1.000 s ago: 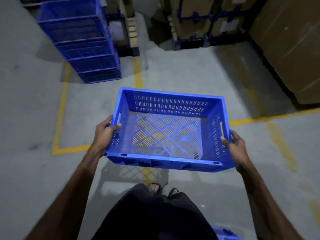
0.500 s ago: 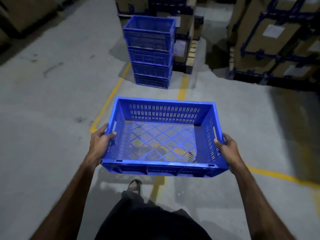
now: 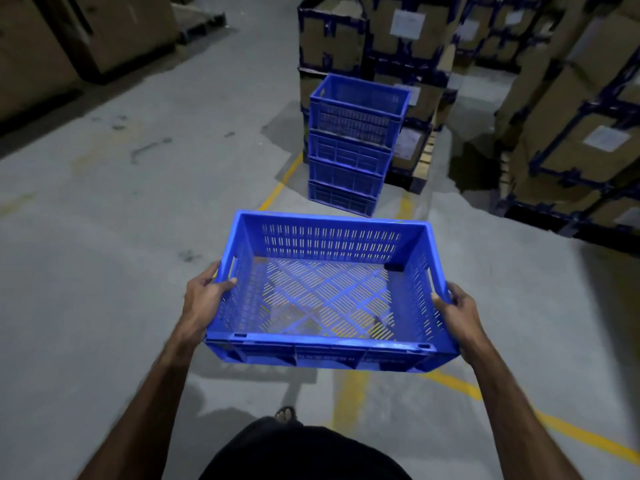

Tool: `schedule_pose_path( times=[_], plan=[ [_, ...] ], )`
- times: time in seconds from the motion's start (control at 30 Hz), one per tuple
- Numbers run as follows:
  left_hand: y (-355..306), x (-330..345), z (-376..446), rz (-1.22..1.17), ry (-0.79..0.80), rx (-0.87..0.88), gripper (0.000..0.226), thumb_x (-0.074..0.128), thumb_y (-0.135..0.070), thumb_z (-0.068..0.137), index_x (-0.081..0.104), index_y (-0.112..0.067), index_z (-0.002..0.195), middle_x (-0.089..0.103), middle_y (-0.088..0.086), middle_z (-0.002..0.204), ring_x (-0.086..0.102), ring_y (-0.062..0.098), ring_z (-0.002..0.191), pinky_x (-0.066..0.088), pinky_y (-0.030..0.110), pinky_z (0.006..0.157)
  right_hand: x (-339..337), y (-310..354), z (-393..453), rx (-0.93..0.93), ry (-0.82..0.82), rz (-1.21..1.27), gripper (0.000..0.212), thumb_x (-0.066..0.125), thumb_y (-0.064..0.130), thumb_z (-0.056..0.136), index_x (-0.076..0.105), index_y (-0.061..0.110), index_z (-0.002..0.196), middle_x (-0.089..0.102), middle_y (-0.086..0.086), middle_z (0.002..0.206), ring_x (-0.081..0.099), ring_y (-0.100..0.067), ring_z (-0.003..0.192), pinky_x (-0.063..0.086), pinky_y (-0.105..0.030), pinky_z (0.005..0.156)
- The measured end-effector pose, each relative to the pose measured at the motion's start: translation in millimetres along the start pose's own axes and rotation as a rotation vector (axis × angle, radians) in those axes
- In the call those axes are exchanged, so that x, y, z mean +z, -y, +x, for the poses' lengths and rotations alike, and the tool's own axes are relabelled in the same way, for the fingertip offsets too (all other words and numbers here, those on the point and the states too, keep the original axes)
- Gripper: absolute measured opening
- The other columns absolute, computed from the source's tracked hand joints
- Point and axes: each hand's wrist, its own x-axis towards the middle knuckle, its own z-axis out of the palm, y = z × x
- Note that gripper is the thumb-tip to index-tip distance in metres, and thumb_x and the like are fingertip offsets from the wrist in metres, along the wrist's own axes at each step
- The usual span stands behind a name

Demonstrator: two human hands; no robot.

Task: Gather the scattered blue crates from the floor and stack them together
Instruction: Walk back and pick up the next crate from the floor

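Four crates are already piled into a stack at upper centre of the frame, against strapped cartons. A fifth blue crate is held above the floor in the lower middle, well apart from the stack, so it remains to be carried over and set on top; whether others lie scattered cannot be told. Its left wall is gripped by the left hand and its right wall by the right hand. An empty, slotted, lattice-bottomed crate is seen.
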Motion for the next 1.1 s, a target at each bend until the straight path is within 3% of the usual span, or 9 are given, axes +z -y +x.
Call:
schedule_pose_path(
  times=[0.07,0.2,0.33,0.43,0.63,0.8,0.97,1.0,1.1],
  plan=[
    [-5,-11,25,0.014,0.009,-0.006,0.050,0.071,0.001,0.089,0.067,-0.018,0.135,0.077,0.010,0.113,0.073,0.029,0.095,0.057,0.057,0.097,20,8,10,-0.004,-0.006,0.001,0.024,0.062,0.009,0.099,0.065,0.016,0.122,0.076,-0.007,0.106,0.075,-0.020,0.079,0.063,-0.040,0.067],
    [-20,-22,62,0.055,0.054,0.030,0.035,0.068,0.004,0.090,0.075,-0.027,0.106,0.079,0.009,0.103,0.070,0.025,0.087,0.058,0.055,0.094,51,18,27,0.006,0.005,0.015,0.028,0.063,0.014,0.100,0.064,0.019,0.128,0.076,-0.007,0.112,0.077,-0.027,0.089,0.063,-0.043,0.071],
    [-32,-26,94,0.060,0.080,0.023,0.032,0.068,0.002,0.090,0.075,-0.023,0.109,0.079,0.010,0.109,0.072,0.031,0.094,0.056,0.061,0.095,67,32,42,0.018,0.003,0.008,0.028,0.063,0.017,0.101,0.063,0.018,0.130,0.075,-0.006,0.114,0.077,-0.026,0.088,0.064,-0.044,0.071],
    [-39,-15,122,0.069,0.074,0.009,0.033,0.068,0.004,0.090,0.074,-0.028,0.099,0.080,0.001,0.097,0.071,0.029,0.092,0.057,0.056,0.094,71,40,61,0.027,0.005,-0.006,0.031,0.063,0.019,0.102,0.061,0.017,0.132,0.075,-0.006,0.115,0.078,-0.024,0.087,0.064,-0.042,0.069],
    [-58,26,177,0.080,0.106,0.007,0.035,0.068,0.003,0.089,0.077,-0.026,0.106,0.078,0.014,0.107,0.069,0.026,0.088,0.055,0.064,0.095,76,54,131,0.029,-0.004,0.005,0.024,0.063,0.017,0.102,0.064,0.016,0.126,0.076,-0.008,0.110,0.077,-0.025,0.082,0.064,-0.043,0.069],
    [-100,77,229,0.090,0.066,0.027,0.036,0.067,0.005,0.090,0.074,-0.029,0.101,0.079,0.010,0.100,0.071,0.026,0.083,0.059,0.056,0.090,81,71,217,0.023,-0.003,0.031,0.025,0.063,0.019,0.102,0.064,0.017,0.127,0.075,-0.009,0.110,0.077,-0.024,0.082,0.062,-0.040,0.068],
    [-145,124,281,0.039,0.015,0.026,0.062,0.071,0.000,0.090,0.056,-0.017,0.147,0.076,0.012,0.116,0.072,0.028,0.090,0.058,0.054,0.095,78,106,303,0.005,0.028,0.044,0.023,0.064,0.017,0.101,0.066,0.020,0.124,0.076,-0.009,0.109,0.076,-0.028,0.086,0.063,-0.051,0.077],
    [-152,132,289,0.032,0.005,0.030,0.063,0.071,0.000,0.090,0.055,-0.017,0.148,0.077,0.010,0.115,0.072,0.027,0.090,0.059,0.053,0.094,77,116,320,-0.008,0.039,0.041,0.023,0.063,0.016,0.101,0.066,0.020,0.123,0.077,-0.008,0.108,0.076,-0.029,0.086,0.063,-0.052,0.076],
    [-170,154,310,0.006,-0.010,0.054,0.038,0.067,0.005,0.092,0.070,-0.026,0.113,0.080,0.000,0.094,0.074,0.017,0.075,0.063,0.041,0.078,78,143,365,-0.069,0.058,0.016,0.022,0.063,0.014,0.101,0.065,0.017,0.123,0.076,-0.008,0.107,0.076,-0.028,0.086,0.063,-0.042,0.070]
  ],
)
